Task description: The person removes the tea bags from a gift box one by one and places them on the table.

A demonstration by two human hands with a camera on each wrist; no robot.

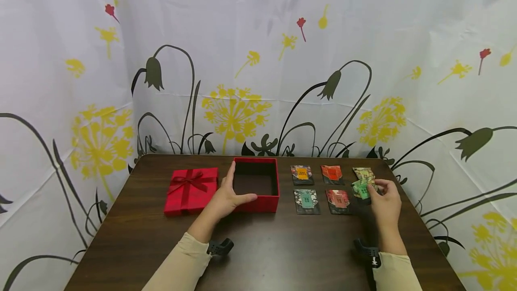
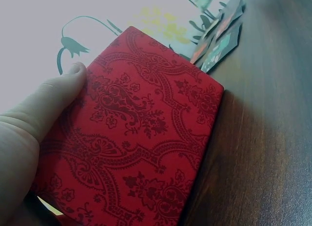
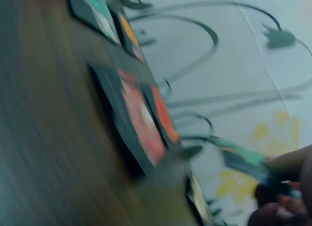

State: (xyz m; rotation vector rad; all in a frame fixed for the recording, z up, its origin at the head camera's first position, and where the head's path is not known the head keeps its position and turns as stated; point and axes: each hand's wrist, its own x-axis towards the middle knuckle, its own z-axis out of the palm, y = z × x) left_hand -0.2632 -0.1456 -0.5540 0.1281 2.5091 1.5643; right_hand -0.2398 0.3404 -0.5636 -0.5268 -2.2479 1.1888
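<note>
On the dark wooden counter (image 1: 262, 246), the left hand (image 1: 226, 199) grips the open red patterned cardboard box (image 1: 258, 183) while the right hand (image 1: 385, 201) pinches a green foil sachet (image 1: 362, 189).

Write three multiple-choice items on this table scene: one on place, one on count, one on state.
1. Where is the lid with the bow?
A. left of the open red box
B. on the box
C. among the packets

2. How many packets lie flat on the table?
A. three
B. five
C. eight

3. What is the right hand doing?
A. resting open
B. pinching a green packet
C. gripping the lid

Key: 1 A, the lid lies left of the open red box. 2 B, five lie flat. 3 B, the right hand pinches the green packet.
</note>
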